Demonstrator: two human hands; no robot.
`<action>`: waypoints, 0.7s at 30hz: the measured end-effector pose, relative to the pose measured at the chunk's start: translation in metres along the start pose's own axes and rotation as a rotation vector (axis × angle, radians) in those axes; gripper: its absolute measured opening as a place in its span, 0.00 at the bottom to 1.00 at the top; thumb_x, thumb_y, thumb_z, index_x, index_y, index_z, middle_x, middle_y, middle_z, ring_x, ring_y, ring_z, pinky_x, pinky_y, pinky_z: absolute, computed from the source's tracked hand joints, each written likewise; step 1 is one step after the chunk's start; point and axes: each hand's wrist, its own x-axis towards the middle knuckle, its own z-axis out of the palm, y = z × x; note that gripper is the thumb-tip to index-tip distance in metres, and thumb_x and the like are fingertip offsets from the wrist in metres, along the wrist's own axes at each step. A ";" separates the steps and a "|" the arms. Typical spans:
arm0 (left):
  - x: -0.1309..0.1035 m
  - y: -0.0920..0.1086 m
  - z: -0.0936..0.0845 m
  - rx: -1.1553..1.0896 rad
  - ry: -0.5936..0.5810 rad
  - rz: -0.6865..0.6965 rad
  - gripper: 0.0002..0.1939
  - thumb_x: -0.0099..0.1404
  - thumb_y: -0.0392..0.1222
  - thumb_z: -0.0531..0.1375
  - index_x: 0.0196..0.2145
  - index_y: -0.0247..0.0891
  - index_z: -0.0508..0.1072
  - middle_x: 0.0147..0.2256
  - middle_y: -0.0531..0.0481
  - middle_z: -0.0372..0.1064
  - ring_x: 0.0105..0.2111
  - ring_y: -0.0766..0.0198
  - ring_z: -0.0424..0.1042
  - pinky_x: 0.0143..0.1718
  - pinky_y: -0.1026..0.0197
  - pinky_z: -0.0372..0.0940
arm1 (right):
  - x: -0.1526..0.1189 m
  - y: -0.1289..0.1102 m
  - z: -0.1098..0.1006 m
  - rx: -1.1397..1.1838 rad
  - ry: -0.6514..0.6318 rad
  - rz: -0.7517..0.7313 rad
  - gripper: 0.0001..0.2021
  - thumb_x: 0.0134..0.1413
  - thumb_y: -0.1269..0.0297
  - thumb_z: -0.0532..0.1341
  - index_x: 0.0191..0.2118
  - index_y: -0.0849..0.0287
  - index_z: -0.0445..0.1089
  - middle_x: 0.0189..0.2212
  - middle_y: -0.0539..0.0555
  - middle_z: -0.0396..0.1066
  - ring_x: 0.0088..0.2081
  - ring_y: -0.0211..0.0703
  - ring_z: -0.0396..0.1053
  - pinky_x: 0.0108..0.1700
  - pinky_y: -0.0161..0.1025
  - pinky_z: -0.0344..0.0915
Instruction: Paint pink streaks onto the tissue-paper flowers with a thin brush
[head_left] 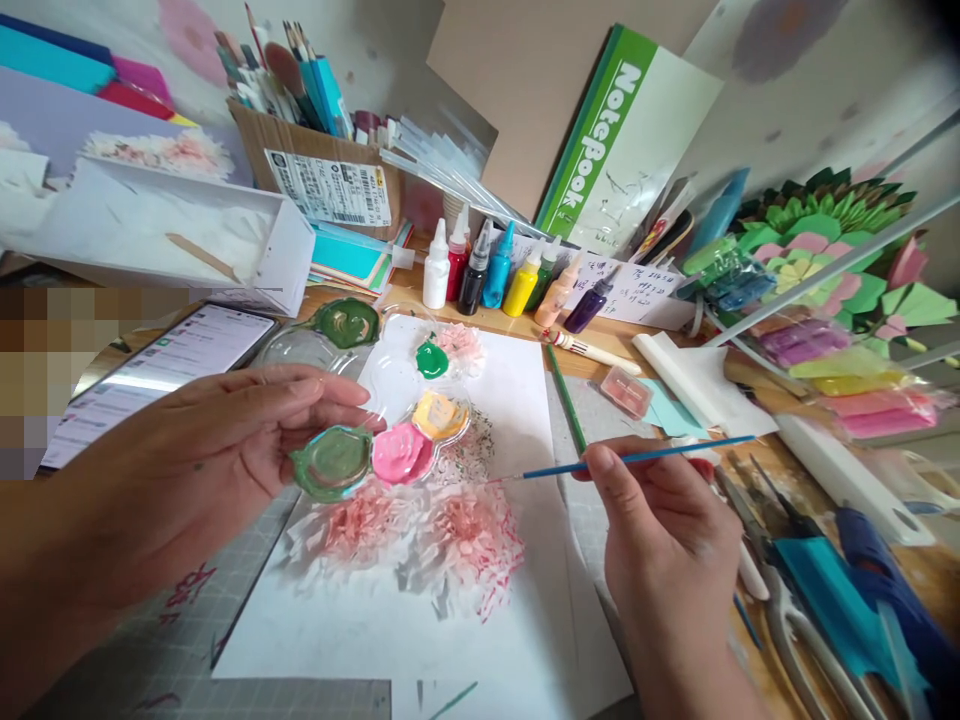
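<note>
My left hand (255, 440) is closed on a clear plastic paint palette (390, 400), held over white paper (517, 620). Its wells carry dull green, bright green, pink paint (405, 452) and yellow paint. Between the thumb and fingers of my right hand (667, 540) is a thin blue paintbrush (637, 457), its tip pointing left, just right of the palette. Below lie two white crumpled paper flowers with pink centres, one on the left (356, 530) and one on the right (476, 535) with darker pink marks along its edge. Another pale pink flower (461, 345) shows behind the palette.
Several paint bottles (499, 270) line the back of the desk. A phone (165, 380) lies at left, beneath a white box (165, 220). Scissors (795, 620) and other tools lie at right. A green brush (566, 395) rests beside the paper, on a grey cutting mat (322, 695).
</note>
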 end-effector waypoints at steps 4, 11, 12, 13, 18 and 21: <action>-0.001 0.001 0.001 -0.006 0.009 0.012 0.12 0.46 0.44 0.72 0.30 0.37 0.84 0.28 0.36 0.81 0.34 0.43 0.79 0.30 0.48 0.76 | 0.000 -0.002 0.001 -0.010 -0.022 -0.018 0.08 0.59 0.62 0.68 0.29 0.56 0.75 0.22 0.46 0.75 0.21 0.32 0.68 0.23 0.29 0.62; -0.001 0.002 0.001 0.020 -0.010 0.013 0.12 0.48 0.46 0.71 0.30 0.37 0.85 0.29 0.37 0.81 0.32 0.44 0.79 0.27 0.49 0.75 | -0.006 -0.005 0.004 0.058 -0.040 0.030 0.06 0.60 0.63 0.67 0.32 0.54 0.76 0.24 0.44 0.75 0.23 0.31 0.68 0.26 0.28 0.63; -0.001 0.002 0.002 0.021 -0.009 0.014 0.12 0.48 0.46 0.71 0.30 0.37 0.85 0.29 0.37 0.81 0.32 0.44 0.79 0.27 0.49 0.75 | -0.007 -0.005 0.005 0.062 -0.050 0.026 0.06 0.60 0.63 0.67 0.32 0.54 0.76 0.24 0.44 0.75 0.23 0.31 0.68 0.26 0.28 0.63; -0.001 0.001 0.002 0.021 -0.006 0.013 0.12 0.48 0.46 0.71 0.30 0.37 0.85 0.29 0.37 0.80 0.32 0.44 0.79 0.27 0.50 0.75 | -0.007 -0.005 0.005 0.067 -0.054 0.019 0.06 0.60 0.63 0.67 0.32 0.54 0.76 0.24 0.44 0.75 0.23 0.31 0.68 0.26 0.28 0.63; -0.001 0.002 0.004 0.005 0.011 0.022 0.10 0.49 0.44 0.70 0.29 0.37 0.84 0.28 0.38 0.80 0.32 0.46 0.78 0.27 0.51 0.75 | -0.007 -0.005 0.008 0.061 -0.059 0.021 0.06 0.60 0.62 0.68 0.32 0.54 0.76 0.24 0.44 0.75 0.24 0.31 0.68 0.27 0.29 0.63; -0.002 0.003 0.005 0.000 0.019 0.020 0.10 0.49 0.43 0.69 0.29 0.36 0.84 0.27 0.38 0.79 0.32 0.45 0.78 0.27 0.50 0.75 | -0.006 -0.005 0.008 0.045 -0.073 0.021 0.06 0.60 0.62 0.68 0.32 0.54 0.76 0.25 0.45 0.76 0.24 0.32 0.69 0.27 0.29 0.63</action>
